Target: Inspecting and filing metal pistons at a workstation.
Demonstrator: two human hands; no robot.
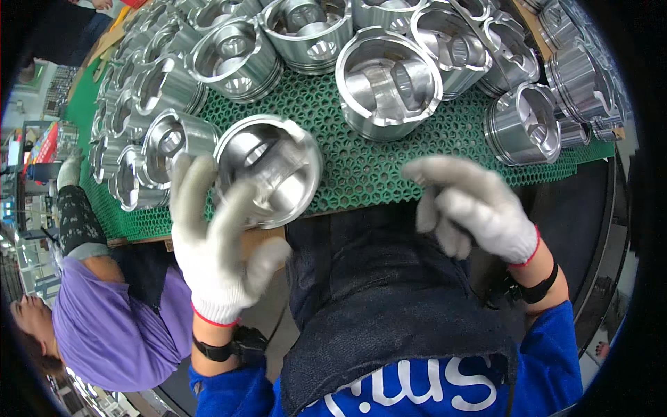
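My left hand [219,254], in a white knit glove with a red cuff, is open with fingers spread. Its fingertips overlap a shiny metal piston [299,167] at the mat's near edge; whether they touch it cannot be told. This piston lies with its hollow side up, slightly blurred. My right hand [483,208], gloved alike, hovers over the near edge farther right. Its fingers are loosely bent and apart, holding nothing. Beyond and between the hands, another piston [379,128] stands hollow side up on the green mat [354,181].
Many more pistons crowd the mat's back and left. On the right a piston [517,128] lies tilted near the edge. A thin metal bar [479,31] crosses the far right pistons. At left sits a co-worker in purple [118,326], one gloved hand [69,169] near the mat.
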